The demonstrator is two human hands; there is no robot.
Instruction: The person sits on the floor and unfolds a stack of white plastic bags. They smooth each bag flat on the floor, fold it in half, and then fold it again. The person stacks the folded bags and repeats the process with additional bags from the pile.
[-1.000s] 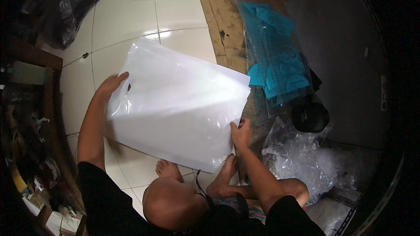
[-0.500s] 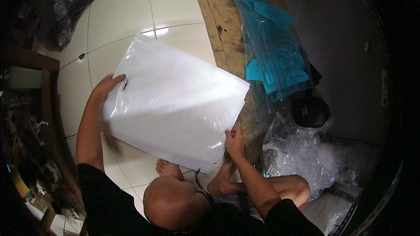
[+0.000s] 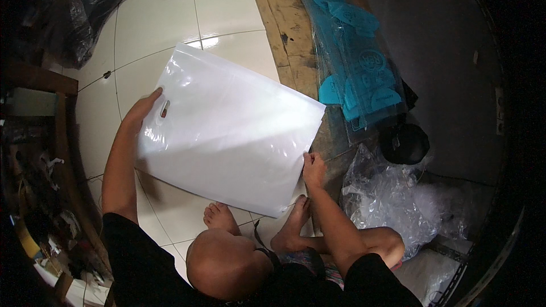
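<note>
A large white plastic bag (image 3: 227, 131) with a die-cut handle slot (image 3: 165, 108) is held out flat between my two hands. Along its left edge, beside the slot, my left hand (image 3: 147, 108) grips it, the fingers partly hidden behind the plastic. At the right edge my right hand (image 3: 313, 169) pinches the bag between thumb and fingers. The bag's surface looks glossy, and the side near my feet hangs just beyond my toes. Whether there is one bag or a stack, I cannot tell.
Clear sleeves with turquoise pieces (image 3: 364, 68) lie to the right on a brown board (image 3: 290, 40). Nearby are a round black object (image 3: 404, 144) and crumpled clear plastic (image 3: 392, 193). Dark plastic (image 3: 91, 11) sits at the far left. A wooden frame (image 3: 42, 79) runs along the left. White tiles (image 3: 153, 28) cover the floor.
My right hand has slid up along the bag's right edge. My left hand has shifted slightly upward, and the handle slot shows more fully. The bag's near corner has risen a little.
</note>
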